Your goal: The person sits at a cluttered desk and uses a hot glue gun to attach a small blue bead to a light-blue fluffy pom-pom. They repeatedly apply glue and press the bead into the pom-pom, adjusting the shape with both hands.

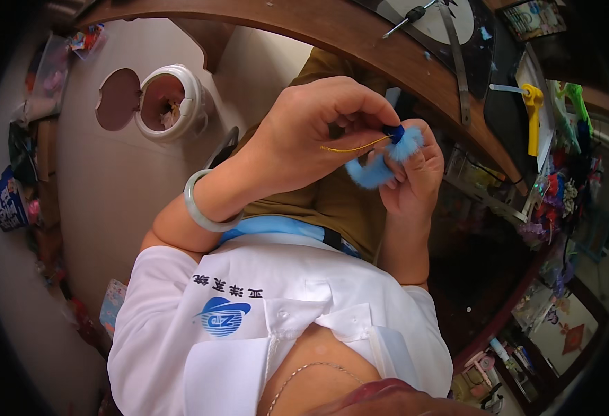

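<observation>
My left hand (pixel 309 127), with a pale bangle (pixel 203 208) at the wrist, pinches a dark blue tip (pixel 394 132) between thumb and index finger. From there a thin gold cord (pixel 354 150) trails along the thumb. Light blue fluffy fibres (pixel 407 145) fan out right below the dark blue tip. My right hand (pixel 419 177) supports this fluffy piece from the other side. A curved light blue fuzzy strip (pixel 371 174) hangs at its fingers; whether it joins the fibres is hidden. Both hands are above my lap, near the table edge.
The wooden table (pixel 304 26) crosses the top, bearing a screwdriver (pixel 411 20), a metal ruler (pixel 456 62) and a yellow-handled glue tool (pixel 532 117). On the floor at left stands a white bin (pixel 172 104), lid raised. Colourful craft materials (pixel 554 203) crowd the right side.
</observation>
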Tool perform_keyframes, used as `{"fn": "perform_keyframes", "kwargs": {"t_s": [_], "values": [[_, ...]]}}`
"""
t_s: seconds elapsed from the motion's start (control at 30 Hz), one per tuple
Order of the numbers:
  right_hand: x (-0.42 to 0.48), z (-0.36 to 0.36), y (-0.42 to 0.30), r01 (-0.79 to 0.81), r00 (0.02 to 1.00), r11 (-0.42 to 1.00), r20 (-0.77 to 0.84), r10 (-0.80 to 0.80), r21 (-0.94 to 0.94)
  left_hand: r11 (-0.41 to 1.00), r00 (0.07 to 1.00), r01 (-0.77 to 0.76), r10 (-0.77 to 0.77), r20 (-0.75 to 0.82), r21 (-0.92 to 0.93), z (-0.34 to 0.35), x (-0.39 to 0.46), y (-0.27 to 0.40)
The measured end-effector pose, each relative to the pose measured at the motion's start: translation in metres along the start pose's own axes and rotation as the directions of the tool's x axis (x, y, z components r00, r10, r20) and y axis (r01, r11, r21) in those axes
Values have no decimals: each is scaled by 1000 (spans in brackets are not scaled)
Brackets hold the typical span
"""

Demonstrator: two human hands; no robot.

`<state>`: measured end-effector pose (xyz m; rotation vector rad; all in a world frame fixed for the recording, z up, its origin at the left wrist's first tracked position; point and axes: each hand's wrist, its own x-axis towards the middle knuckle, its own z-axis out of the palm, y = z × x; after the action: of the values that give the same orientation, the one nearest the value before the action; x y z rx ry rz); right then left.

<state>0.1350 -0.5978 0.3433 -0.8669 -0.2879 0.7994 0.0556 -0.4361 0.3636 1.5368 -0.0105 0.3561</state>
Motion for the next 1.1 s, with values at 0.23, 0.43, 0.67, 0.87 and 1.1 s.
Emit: {"fn": "perform_keyframes", "kwargs": {"t_s": [0.23, 0.43, 0.67, 0.87, 1.1], "values": [[2, 11, -1, 2, 999, 999, -51, -4, -36, 996, 999, 33, -32, 11, -84, -3, -1, -6], [0, 4, 3, 58, 997, 994, -41, -62, -97, 881, 979, 198, -198, 45, -431, 4, -6, -2], [-9, 16, 6, 188, 965, 928, -114, -235, -321, 980, 996, 59, -71, -58, -189, 20, -11, -6], [-15, 9, 8, 254, 956, 894, -42, -289, -369, 969, 993, 72, -91, -70, -237, 23, -11, -5], [-17, 16, -1, 162, 980, 912, -49, -194, -376, 931, 980, 148, -184, -79, -333, 21, -10, -3]]}}
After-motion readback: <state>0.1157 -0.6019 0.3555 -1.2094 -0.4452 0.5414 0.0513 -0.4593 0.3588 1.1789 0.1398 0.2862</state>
